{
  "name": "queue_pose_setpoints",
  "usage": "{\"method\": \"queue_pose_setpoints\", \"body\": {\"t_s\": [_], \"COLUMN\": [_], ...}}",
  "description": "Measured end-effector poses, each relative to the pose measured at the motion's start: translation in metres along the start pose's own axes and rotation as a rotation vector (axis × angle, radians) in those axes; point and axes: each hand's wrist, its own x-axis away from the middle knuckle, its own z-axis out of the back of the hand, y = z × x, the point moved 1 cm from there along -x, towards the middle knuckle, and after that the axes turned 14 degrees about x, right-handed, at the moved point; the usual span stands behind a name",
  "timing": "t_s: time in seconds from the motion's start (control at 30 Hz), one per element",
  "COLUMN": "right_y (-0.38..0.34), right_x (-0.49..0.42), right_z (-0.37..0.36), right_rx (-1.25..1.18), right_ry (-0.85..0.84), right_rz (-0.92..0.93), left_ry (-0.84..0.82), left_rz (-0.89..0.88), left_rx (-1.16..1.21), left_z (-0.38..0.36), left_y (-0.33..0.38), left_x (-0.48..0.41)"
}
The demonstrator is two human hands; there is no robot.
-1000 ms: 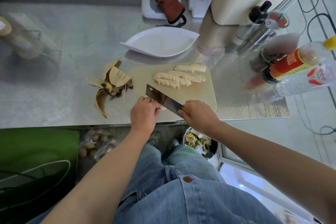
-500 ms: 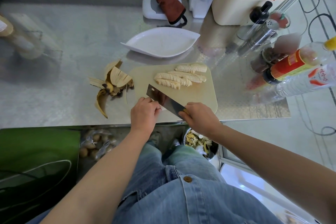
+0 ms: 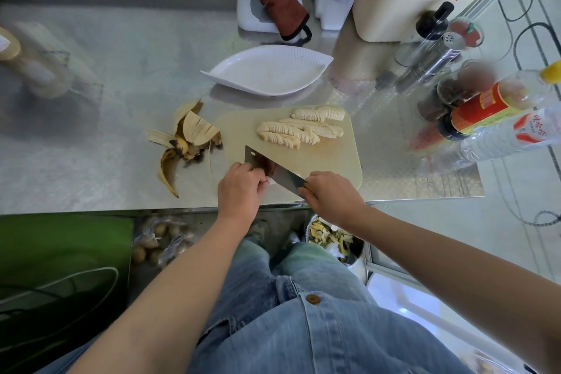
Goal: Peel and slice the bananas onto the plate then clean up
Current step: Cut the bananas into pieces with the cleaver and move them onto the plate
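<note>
A beige cutting board (image 3: 337, 158) lies near the counter's front edge. Three sliced bananas (image 3: 300, 130) lie in rows on its far half. My right hand (image 3: 332, 194) grips the handle of a cleaver (image 3: 273, 170), whose blade stands on the board's near left part. My left hand (image 3: 241, 188) has curled fingers on a banana piece against the blade; only a pale sliver of it shows. The white leaf-shaped plate (image 3: 270, 70) sits empty behind the board. Banana peels (image 3: 188, 140) lie left of the board.
Bottles, a pepper shaker and jars (image 3: 473, 94) crowd the counter's right side. A white box with a brown cloth (image 3: 279, 9) stands at the back. A bin with scraps (image 3: 334, 240) sits under the counter edge by my right knee.
Hardly anything has moved: both hands and the cleaver stay at the board's near left corner, with only a slight shift of the blade.
</note>
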Motion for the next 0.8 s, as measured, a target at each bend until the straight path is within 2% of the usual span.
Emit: {"method": "queue_pose_setpoints", "body": {"t_s": [0.8], "right_y": [0.0025], "right_x": [0.002], "right_z": [0.0039], "right_rx": [-0.051], "right_ry": [0.049], "right_rz": [-0.003], "left_ry": [0.02], "left_rz": [-0.004], "left_rx": [-0.045], "left_z": [0.0003], "left_y": [0.0009], "left_x": [0.0008]}}
